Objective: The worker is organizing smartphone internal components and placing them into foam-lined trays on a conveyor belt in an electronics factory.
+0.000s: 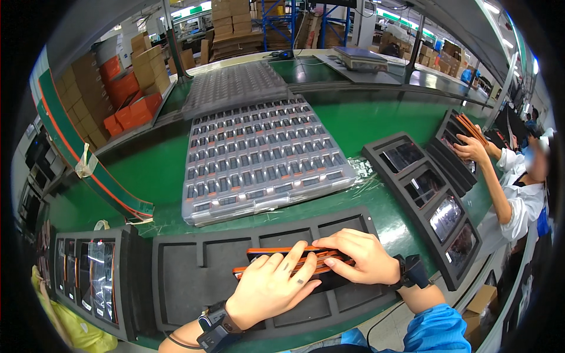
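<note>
Over a black foam tray (pixel 191 288) in front of me, both hands are on a small group of thin, flat black panels with orange edges (pixel 257 252), which look like phone housings. My left hand (pixel 271 288) is closed over their left part, fingers lying across the top. On their right end, my right hand (pixel 362 256) grips with thumb and fingers. Some of the panels are hidden under my hands, so how many there are cannot be seen. The tray's visible recesses are shallow.
A clear blister tray (pixel 265 153) full of small dark parts lies ahead, with more stacked trays (pixel 235 82) behind. Foam trays holding glossy panels stand left (pixel 126 282) and right (pixel 385 162). At the far right, a co-worker's hands (pixel 472 148) hold orange-edged pieces.
</note>
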The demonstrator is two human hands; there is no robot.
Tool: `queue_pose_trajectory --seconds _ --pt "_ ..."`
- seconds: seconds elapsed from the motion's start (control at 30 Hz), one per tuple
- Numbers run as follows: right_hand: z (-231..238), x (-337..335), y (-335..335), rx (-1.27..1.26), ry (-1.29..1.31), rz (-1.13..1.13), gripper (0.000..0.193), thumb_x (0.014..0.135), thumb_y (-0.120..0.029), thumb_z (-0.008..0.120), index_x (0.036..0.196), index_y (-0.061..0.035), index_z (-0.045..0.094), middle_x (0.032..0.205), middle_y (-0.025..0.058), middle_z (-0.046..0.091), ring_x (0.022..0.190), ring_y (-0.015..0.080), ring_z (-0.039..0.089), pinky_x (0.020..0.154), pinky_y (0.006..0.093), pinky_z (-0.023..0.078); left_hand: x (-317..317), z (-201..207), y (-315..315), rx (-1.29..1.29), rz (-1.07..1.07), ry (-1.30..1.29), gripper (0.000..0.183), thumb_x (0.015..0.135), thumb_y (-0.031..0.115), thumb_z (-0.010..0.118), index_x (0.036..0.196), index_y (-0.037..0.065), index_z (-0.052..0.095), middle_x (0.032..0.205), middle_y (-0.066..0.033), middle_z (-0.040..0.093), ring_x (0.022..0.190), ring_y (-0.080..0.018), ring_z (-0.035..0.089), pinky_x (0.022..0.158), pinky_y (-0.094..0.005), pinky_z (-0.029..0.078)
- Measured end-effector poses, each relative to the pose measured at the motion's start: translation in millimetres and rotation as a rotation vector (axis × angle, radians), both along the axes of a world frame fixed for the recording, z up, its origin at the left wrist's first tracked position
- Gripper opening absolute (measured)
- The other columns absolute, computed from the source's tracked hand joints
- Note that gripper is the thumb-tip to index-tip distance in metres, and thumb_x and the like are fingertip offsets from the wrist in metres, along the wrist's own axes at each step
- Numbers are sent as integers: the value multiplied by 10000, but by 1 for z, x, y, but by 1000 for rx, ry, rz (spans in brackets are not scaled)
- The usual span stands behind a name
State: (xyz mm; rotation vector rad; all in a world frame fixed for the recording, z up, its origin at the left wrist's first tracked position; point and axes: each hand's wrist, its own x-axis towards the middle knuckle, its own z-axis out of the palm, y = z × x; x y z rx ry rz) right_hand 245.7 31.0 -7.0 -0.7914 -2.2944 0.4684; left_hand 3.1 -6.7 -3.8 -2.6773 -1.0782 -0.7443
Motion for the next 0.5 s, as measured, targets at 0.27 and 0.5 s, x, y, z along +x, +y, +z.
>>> queue_pose_trajectory --seconds 0.27,0.5 --pt "1 -1 0 12 -8 -6 347 930 -210 712 1243 -66 670 977 99 703 860 278 686 737 362 573 0 0 0 7 -5 13 469 845 430 799 1174 117 681 1292 -106 637 763 -167 628 698 -300 501" --pt "3 0 -1 73 84 -31 248 857 -90 741 1093 -15 726 1028 123 734 876 277 706 770 357 565 0 0 0 -7 2 20 462 840 423 802 1160 112 684 1291 -103 635 756 -166 625 704 -302 508"
